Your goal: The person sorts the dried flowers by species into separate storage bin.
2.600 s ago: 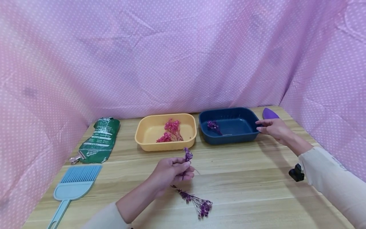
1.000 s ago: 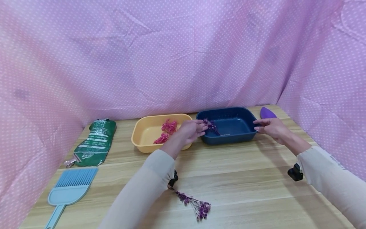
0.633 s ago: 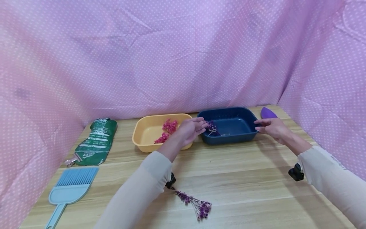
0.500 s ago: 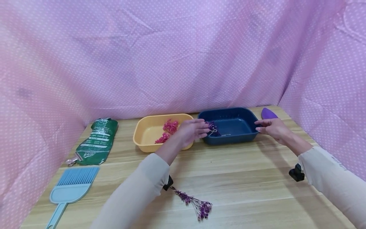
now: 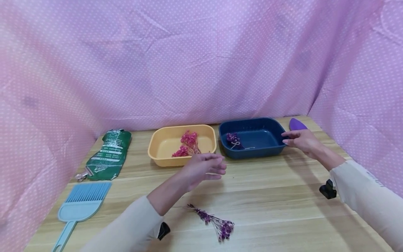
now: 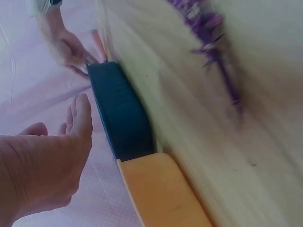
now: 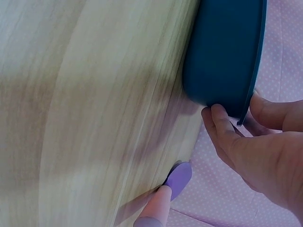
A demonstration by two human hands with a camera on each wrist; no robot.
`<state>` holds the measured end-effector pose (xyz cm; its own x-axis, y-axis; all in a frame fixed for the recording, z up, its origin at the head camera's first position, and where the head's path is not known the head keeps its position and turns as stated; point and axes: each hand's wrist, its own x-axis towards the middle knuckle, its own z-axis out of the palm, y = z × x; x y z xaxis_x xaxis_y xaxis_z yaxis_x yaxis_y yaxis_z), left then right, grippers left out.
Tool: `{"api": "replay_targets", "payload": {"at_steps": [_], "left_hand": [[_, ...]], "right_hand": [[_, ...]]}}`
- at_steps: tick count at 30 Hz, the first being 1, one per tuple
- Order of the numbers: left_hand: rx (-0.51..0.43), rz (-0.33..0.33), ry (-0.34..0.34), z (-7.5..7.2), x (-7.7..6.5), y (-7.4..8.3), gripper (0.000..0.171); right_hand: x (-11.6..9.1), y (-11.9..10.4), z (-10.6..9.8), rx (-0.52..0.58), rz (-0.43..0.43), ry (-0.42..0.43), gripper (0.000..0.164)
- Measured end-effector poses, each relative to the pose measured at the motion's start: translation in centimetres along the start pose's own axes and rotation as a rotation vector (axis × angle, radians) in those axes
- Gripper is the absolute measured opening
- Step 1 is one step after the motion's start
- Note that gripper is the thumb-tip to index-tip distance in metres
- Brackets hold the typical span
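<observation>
My left hand [image 5: 204, 168] is above the table in front of the yellow basin [image 5: 157, 162], its fingers loosely extended with nothing in them. At the right, the thumb and fingers of my right hand [image 5: 303, 141] hold the end of the dark blue basin [image 5: 266, 153] at its rim; the right wrist view shows the fingertips on the outer wall of this blue basin [image 7: 225, 56]. A bunch of purple dried flowers [image 5: 232, 137] tied with pale string lies at the left inside the blue basin. Pink dried flowers [image 5: 189, 138] lie in the yellow one. Another purple sprig [image 5: 217, 224] rests on the table nearer me.
On the left are a crumpled green packet [image 5: 110, 154] with a metal clip [image 5: 83, 174] and a light blue brush [image 5: 80, 206]. A purple-bladed tool [image 7: 180, 178] with a pink handle lies beyond my right hand. Pink dotted cloth [image 5: 201, 63] surrounds the wooden table [image 5: 267, 196].
My left hand carried a purple bunch to the blue basin, let it go there, and has drawn back toward me and down. My right hand has stayed at the blue basin's end.
</observation>
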<state>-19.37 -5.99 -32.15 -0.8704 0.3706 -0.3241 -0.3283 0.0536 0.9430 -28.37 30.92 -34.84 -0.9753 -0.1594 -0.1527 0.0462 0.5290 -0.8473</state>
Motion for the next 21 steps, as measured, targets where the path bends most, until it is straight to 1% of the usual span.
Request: {"api": "replay_targets", "payload": {"at_steps": [3, 7, 9, 12, 15, 19, 21], "left_hand": [[0.033, 0.002, 0.007, -0.6, -1.2, -0.7, 0.034], [0.095, 0.004, 0.037, -1.5, -3.1, -1.7, 0.037], [0.134, 0.001, 0.055, -2.0, -4.0, -2.2, 0.037], [0.179, 0.001, 0.063, -2.7, -5.0, -3.0, 0.037], [0.21, 0.025, 0.047, -3.4, -5.6, -3.8, 0.036], [0.262, 0.067, 0.003, -4.1, -5.6, -4.8, 0.038], [0.313, 0.085, -0.025, -4.3, -5.6, -5.2, 0.037]], "right_hand": [[0.0, 0.0, -0.1, -0.001, -0.005, -0.004, 0.05], [0.0, 0.1, -0.1, -0.007, -0.006, -0.006, 0.049], [0.0, 0.1, -0.1, -0.003, -0.004, -0.009, 0.049], [0.0, 0.2, -0.2, 0.0, -0.005, -0.009, 0.05], [-0.1, 0.2, -0.2, 0.001, -0.003, -0.01, 0.05], [-0.1, 0.2, -0.2, 0.005, 0.005, -0.015, 0.051], [-0.1, 0.1, -0.2, 0.004, 0.009, -0.015, 0.051]]}}
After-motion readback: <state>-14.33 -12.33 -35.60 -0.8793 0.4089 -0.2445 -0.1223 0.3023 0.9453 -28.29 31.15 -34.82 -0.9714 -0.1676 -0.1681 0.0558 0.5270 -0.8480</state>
